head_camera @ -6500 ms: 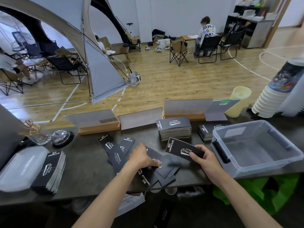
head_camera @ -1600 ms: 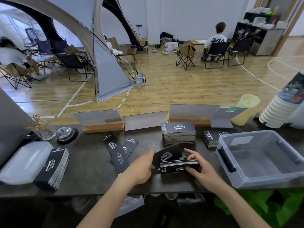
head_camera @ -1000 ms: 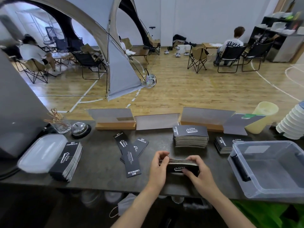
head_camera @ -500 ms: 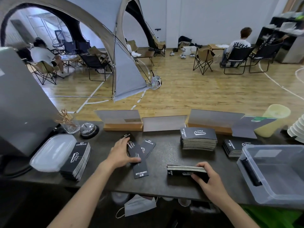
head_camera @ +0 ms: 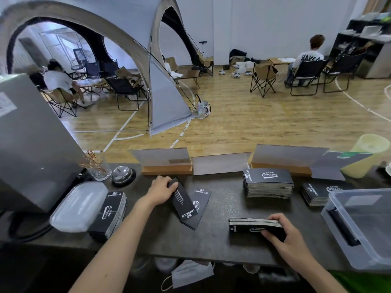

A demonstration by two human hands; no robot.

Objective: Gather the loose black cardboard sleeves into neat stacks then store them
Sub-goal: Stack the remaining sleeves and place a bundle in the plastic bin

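Since these are flat pieces of thin card, the loose sleeves (head_camera: 189, 206) look light, fairly stiff and a bit slick on the dark counter (head_camera: 224, 205). I'd expect them to slide and fan out rather than lift cleanly, so the short ends or long edges seem the best places to take hold. A few of them lie overlapped left of the middle. The left hand (head_camera: 161, 190) reaches out over them with the arm stretched forward, its fingers bent over the far end of the top one. Whether the thumb is pinching underneath I cannot tell. Nearer and to the right, the right hand (head_camera: 279, 229) clasps the small stack (head_camera: 251, 226), fingers curled over its top edge and right end. That stack seems to be propped on its long edge. A tall stack (head_camera: 267, 182) waits at the far side, and the clear bin (head_camera: 342, 227) stands at the right.
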